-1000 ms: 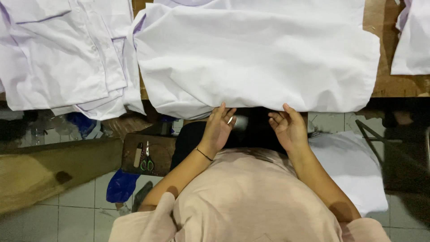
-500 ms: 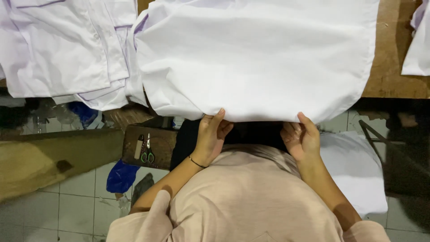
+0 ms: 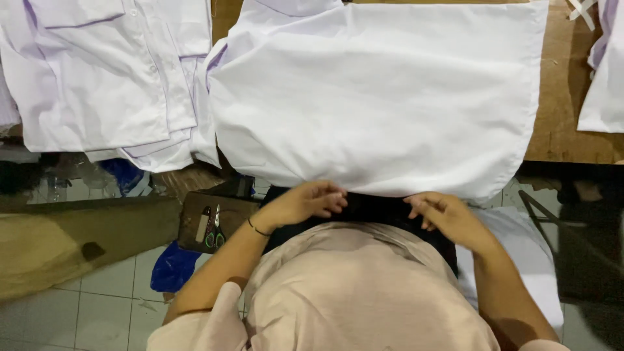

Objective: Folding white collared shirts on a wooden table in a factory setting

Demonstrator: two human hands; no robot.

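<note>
A white shirt (image 3: 377, 97) lies spread flat on the wooden table (image 3: 565, 130), its curved hem hanging over the near edge. My left hand (image 3: 302, 203) sits at the hem's left part, fingers curled and touching the cloth edge. To the right, my right hand (image 3: 448, 218) has curled fingers just under the hem, above a dark garment (image 3: 374, 207) at my waist. Whether either hand pinches the cloth is unclear.
A pile of white shirts with violet trim (image 3: 104, 78) lies on the table's left. More white cloth (image 3: 601, 71) lies at the far right. Below the table, scissors (image 3: 213, 231) rest on a brown board (image 3: 195, 224) beside blue fabric (image 3: 172, 266) on the tiled floor.
Both hands have curled their fingers and dropped to the hem's edge. The right hand has shifted rightward. The shirt now sits flatter and higher in view.
</note>
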